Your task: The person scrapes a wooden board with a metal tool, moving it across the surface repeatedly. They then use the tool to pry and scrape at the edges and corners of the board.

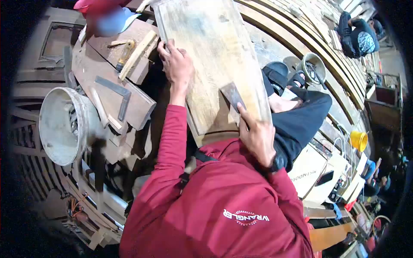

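Observation:
A pale wooden panel (211,56) with a raised border lies in front of my body, its near end close to my red shirt. My left hand (177,63) rests on the panel's left edge, fingers spread and laid flat. In my right hand (258,136) is a flat, dark, rectangular scraper (232,95), its blade against the panel's surface near the lower right. The fingers wrap its near end, so its handle, if any, is hidden. A watch (278,161) is on the right wrist.
Left of the panel, a board carries a metal square (116,88), a yellow drill (124,53) and wood strips. A white bucket (60,127) stands farther left. Another bucket (313,64) of dark pieces sits at right. Other people (359,36) are in the background; a white box (312,172) lies lower right.

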A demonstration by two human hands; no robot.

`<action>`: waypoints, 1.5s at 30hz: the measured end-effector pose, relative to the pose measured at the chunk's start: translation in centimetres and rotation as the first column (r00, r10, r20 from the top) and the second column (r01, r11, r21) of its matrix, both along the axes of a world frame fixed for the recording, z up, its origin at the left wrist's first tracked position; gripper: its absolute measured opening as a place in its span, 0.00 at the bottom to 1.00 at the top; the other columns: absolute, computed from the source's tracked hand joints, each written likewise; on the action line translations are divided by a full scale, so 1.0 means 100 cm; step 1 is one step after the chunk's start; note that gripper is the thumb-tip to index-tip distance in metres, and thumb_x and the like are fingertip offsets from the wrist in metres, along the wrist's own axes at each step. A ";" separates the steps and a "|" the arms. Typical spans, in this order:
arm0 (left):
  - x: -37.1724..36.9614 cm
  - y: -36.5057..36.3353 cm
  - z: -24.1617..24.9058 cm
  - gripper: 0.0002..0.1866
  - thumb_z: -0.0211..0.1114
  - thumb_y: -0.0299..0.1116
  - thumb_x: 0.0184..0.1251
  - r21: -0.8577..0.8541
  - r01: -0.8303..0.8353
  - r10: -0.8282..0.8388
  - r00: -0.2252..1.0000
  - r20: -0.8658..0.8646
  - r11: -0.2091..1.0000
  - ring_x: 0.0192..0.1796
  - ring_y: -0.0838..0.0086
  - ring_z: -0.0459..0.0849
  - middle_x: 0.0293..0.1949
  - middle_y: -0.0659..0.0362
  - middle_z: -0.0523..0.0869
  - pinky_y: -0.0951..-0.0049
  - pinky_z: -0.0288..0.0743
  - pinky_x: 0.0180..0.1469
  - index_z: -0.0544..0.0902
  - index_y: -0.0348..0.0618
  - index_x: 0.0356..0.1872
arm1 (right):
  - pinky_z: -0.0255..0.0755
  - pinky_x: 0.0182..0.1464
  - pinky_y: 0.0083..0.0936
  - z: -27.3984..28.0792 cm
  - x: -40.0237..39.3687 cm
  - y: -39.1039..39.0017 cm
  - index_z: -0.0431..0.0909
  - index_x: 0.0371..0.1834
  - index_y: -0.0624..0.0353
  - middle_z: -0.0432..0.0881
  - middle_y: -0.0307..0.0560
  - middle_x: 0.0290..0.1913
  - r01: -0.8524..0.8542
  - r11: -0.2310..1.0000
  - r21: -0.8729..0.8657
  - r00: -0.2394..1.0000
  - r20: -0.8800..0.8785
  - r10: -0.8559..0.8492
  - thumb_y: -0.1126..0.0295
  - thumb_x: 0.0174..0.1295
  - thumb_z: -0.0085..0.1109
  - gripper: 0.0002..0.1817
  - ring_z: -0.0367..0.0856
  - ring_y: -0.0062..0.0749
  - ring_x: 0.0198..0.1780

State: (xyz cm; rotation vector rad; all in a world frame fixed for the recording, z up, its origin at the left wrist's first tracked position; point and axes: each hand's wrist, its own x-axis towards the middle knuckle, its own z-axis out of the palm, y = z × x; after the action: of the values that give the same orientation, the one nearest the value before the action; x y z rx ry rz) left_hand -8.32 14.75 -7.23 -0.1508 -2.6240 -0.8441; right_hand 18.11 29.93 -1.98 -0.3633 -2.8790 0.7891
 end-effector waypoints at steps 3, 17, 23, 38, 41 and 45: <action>0.002 0.001 0.003 0.22 0.54 0.32 0.74 -0.037 -0.019 0.019 1.000 0.016 0.999 0.66 0.43 0.74 0.68 0.41 0.66 0.48 0.72 0.64 0.72 0.34 0.66 | 0.76 0.28 0.47 0.000 0.001 0.000 0.83 0.66 0.36 0.80 0.59 0.19 -0.006 1.000 0.000 1.000 0.014 0.006 0.64 0.67 0.62 0.23 0.83 0.55 0.22; -0.010 -0.008 -0.011 0.22 0.56 0.31 0.72 -0.034 0.051 -0.054 0.995 -0.081 0.998 0.59 0.42 0.80 0.64 0.41 0.69 0.48 0.75 0.60 0.72 0.32 0.64 | 0.75 0.22 0.46 -0.015 0.015 -0.002 0.75 0.73 0.40 0.80 0.51 0.17 -0.049 0.999 0.019 0.999 -0.009 0.049 0.61 0.66 0.61 0.29 0.83 0.46 0.18; -0.015 -0.013 -0.017 0.24 0.55 0.32 0.74 -0.113 0.049 -0.058 0.995 -0.077 0.992 0.61 0.42 0.78 0.63 0.39 0.69 0.47 0.73 0.62 0.71 0.33 0.67 | 0.76 0.26 0.42 -0.013 -0.048 -0.004 0.74 0.73 0.51 0.86 0.49 0.27 -0.099 0.990 -0.102 0.995 -0.028 0.097 0.62 0.63 0.60 0.32 0.87 0.44 0.27; -0.026 -0.025 -0.028 0.25 0.52 0.34 0.75 -0.257 0.088 -0.113 0.990 -0.085 0.962 0.62 0.38 0.74 0.65 0.36 0.67 0.47 0.71 0.64 0.68 0.31 0.68 | 0.75 0.23 0.41 -0.018 -0.011 -0.003 0.74 0.72 0.58 0.85 0.47 0.25 -0.077 0.985 -0.153 0.993 -0.101 0.061 0.64 0.62 0.59 0.32 0.86 0.42 0.25; -0.024 -0.023 -0.025 0.25 0.53 0.32 0.74 -0.240 0.097 -0.120 0.989 -0.084 0.966 0.64 0.38 0.73 0.64 0.35 0.67 0.45 0.71 0.64 0.68 0.29 0.68 | 0.76 0.24 0.41 -0.046 -0.062 -0.014 0.73 0.72 0.61 0.85 0.47 0.26 -0.071 0.993 -0.091 0.976 -0.211 0.050 0.66 0.61 0.59 0.33 0.87 0.43 0.26; -0.021 -0.019 -0.017 0.24 0.52 0.32 0.75 -0.211 0.090 -0.113 0.989 -0.099 0.973 0.64 0.41 0.74 0.64 0.38 0.68 0.48 0.71 0.64 0.69 0.31 0.68 | 0.75 0.24 0.41 -0.041 -0.063 -0.019 0.73 0.72 0.63 0.85 0.48 0.26 -0.079 0.991 -0.112 0.986 -0.157 0.061 0.67 0.63 0.58 0.32 0.87 0.44 0.27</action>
State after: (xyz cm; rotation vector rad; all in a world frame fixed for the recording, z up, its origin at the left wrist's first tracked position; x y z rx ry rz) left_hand -10.41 12.85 -8.96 -0.3793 -2.6115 -0.5757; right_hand 11.78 28.04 -6.10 -0.2040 -2.7229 0.9573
